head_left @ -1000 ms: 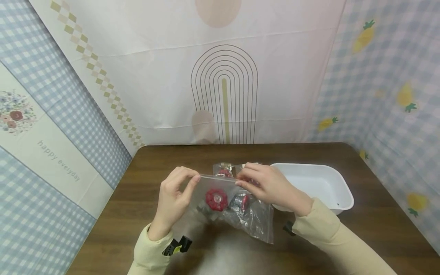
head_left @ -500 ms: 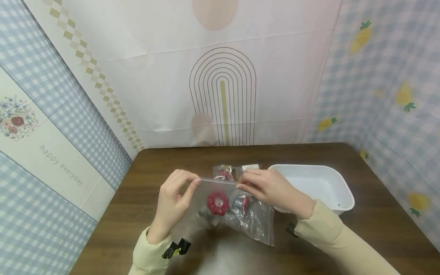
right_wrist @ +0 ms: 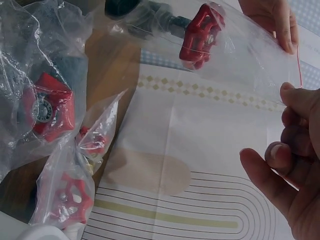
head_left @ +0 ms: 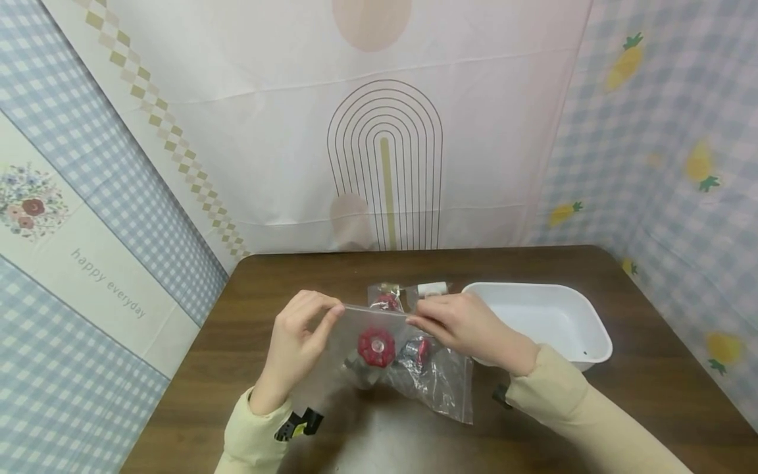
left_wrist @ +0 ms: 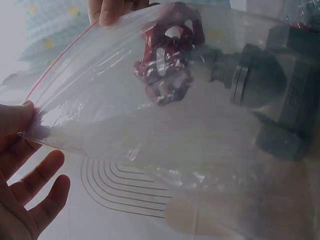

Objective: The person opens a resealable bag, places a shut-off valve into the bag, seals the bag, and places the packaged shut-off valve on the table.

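Observation:
My left hand (head_left: 302,342) pinches one top corner of a clear zip-lock bag (head_left: 349,329) between thumb and index finger. At the other end of the seal, my right hand (head_left: 468,326) pinches the same edge. The bag's top is stretched straight between them, with a red seal line in both wrist views. Inside hangs a valve with a red handwheel (head_left: 376,347) and a dark grey body (left_wrist: 287,90). In the right wrist view, the loose fingers (right_wrist: 270,175) of my right hand spread away from the bag.
Right of the held bag lies another clear bag (head_left: 447,388) with a red-handled fitting (right_wrist: 52,107). Behind are small bags with a red handwheel (right_wrist: 70,200) and another red-handled part (right_wrist: 95,142). A white tray (head_left: 598,336) stands at the right on the brown wooden table (head_left: 207,395).
Both hands keep pinching the bag's top edge and have barely moved. The head view has shifted slightly, and a white part behind the right hand shows more than a second ago.

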A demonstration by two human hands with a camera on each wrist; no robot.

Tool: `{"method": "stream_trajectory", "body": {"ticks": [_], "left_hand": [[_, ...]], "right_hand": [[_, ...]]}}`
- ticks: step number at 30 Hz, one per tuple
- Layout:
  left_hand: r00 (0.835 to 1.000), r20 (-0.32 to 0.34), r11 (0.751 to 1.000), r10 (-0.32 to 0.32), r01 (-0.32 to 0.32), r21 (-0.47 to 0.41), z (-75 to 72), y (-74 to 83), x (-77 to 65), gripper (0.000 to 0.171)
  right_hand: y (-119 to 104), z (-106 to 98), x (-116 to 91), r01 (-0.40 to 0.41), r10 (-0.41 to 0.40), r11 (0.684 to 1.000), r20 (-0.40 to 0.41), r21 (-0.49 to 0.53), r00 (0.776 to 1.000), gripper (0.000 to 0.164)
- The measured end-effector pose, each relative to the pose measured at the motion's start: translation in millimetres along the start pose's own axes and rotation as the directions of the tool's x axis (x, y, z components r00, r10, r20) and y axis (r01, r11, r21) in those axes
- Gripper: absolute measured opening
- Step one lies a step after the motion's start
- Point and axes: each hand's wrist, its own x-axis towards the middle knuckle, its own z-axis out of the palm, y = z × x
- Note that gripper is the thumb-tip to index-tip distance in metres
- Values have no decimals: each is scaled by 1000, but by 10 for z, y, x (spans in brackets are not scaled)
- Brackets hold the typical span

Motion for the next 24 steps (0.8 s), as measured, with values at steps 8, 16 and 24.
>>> {"method": "stream_trajectory", "body": {"ticks": [8,16,24], "left_hand": [[996,1,996,-88,88,27,-93,-203,-10,3],[984,57,985,-167,165,43,-222,-608,5,5],[936,173,933,-306,330,-140,-237,-574,-244,14]], "right_hand": [[82,176,167,-52,57,995,65,-82,996,26],[257,487,373,-130,145,981,103,-146,984,12],[221,612,294,-162,183,978,180,-129,967,15]]}}
